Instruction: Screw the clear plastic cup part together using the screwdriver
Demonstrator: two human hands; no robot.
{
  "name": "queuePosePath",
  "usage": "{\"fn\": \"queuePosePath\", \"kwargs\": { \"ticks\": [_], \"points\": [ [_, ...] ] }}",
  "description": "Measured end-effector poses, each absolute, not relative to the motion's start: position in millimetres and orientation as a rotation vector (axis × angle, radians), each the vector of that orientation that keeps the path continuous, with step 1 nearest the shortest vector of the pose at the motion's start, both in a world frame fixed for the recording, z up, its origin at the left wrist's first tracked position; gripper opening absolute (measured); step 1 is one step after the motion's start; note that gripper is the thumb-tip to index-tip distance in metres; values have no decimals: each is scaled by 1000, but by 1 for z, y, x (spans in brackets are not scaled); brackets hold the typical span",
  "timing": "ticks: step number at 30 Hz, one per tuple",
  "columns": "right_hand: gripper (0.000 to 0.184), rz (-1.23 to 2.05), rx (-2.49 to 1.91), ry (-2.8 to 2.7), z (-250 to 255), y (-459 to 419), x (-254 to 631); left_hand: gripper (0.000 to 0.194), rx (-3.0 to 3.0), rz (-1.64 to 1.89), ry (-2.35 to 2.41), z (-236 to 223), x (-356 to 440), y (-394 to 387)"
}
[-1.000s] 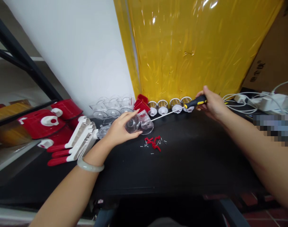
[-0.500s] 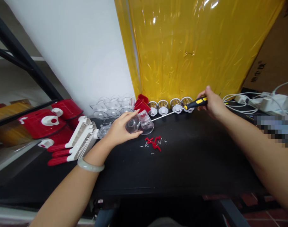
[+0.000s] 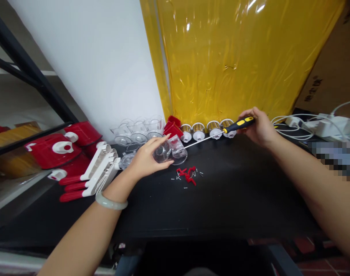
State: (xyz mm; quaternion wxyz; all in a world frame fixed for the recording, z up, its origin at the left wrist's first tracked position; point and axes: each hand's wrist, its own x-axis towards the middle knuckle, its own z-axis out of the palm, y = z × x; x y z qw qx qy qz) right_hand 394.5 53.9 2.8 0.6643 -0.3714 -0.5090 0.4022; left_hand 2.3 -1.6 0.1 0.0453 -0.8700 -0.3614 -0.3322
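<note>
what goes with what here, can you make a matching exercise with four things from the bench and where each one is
Things:
1. screwdriver
2. clear plastic part
3. perforated metal drums
4. small red pieces

Places:
a. lying among scattered screws
b. in the right hand
c. lined up before the yellow sheet
d. in the left hand

Pairs: 1-b, 2-d, 3-c, 4-a
</note>
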Motion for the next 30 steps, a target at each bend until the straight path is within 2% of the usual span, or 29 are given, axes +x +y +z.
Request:
{"fn": "queuePosePath", "kwargs": {
  "ticks": [2,4,7,10,13,16,18,22,26,29,30],
  "points": [
    [41,763,-1006,-1231,-1,59,396,80,-2654,-1018,-1095,0,2,-1],
    [33,712,-1064,-1254,-3,61,396,81,-2656,-1017,-1087,-1,1,0],
    [20,849,-893,-1130,-1,57,394,81,-2661,-1020,-1082,-1,1,1],
    [24,1042,-677,-1055,3,50,392,81,-2660,-1024,-1089,-1,2,0],
    [18,1042,-627,-1096,4,50,393,81,-2662,-1014,-1111,0,2,-1],
    [41,842,-828,-1172,0,56,396,81,-2660,-1004,-1125,0,2,-2],
    [45,751,-955,-1193,-2,59,396,81,-2658,-1005,-1124,0,2,-2],
    [29,842,-828,-1155,-1,58,392,81,-2664,-1011,-1119,1,2,-2],
    [26,973,-702,-1132,2,52,386,80,-2668,-1008,-1128,1,3,-2],
    [16,955,-718,-1148,0,51,387,80,-2664,-1003,-1122,1,2,-2],
    [24,908,-766,-1165,-1,51,388,80,-2664,-1004,-1118,1,2,-2]
  ]
}}
